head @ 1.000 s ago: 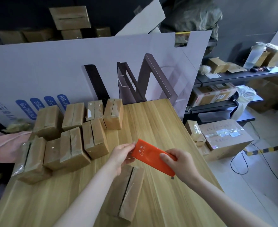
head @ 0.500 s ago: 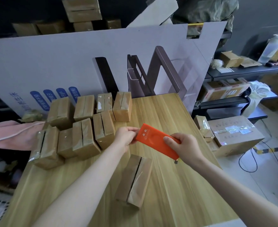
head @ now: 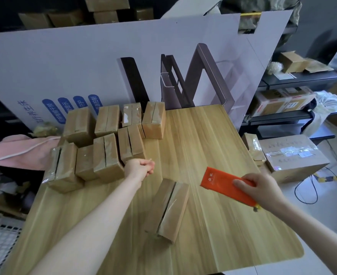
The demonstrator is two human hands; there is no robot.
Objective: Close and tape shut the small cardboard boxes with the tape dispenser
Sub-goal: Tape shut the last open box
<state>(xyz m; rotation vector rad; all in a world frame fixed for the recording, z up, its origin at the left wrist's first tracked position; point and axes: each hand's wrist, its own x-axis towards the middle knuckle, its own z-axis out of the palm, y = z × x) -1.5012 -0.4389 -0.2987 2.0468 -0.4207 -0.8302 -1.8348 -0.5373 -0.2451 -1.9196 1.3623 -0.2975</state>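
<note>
View from a head camera, looking down at a pale wooden table [head: 213, 135]. Below the centre of the frame lies one small cardboard box [head: 168, 209], apart from the rest. Its two top flaps are folded down, with a dark seam between them and glossy film over the right flap.

The right hand [head: 263, 187], at lower right, grips an orange tape dispenser [head: 227, 185] by its near end. The dispenser is held off the table, just right of the box and pointing toward the upper left.

The left hand [head: 142, 167] is at centre left, above the box, with its fingers curled and the thumb pressed against them. A small glint at the fingertips suggests it is pinching the free end of the clear tape [head: 151, 160]. (The strip itself is too faint to trace back to the dispenser.)

At the upper left of the table is a cluster of taped boxes [head: 108, 155], packed close together. Behind them leans a large white printed panel [head: 84, 66]. A pink cloth [head: 18, 151] lies at the left edge, and a large carton [head: 294, 153] sits on the floor at right.

The step in hand looks like drawing out a length of tape for the lone box. Next, the strip likely has to be lowered along the seam, pressed flat and cut.
</note>
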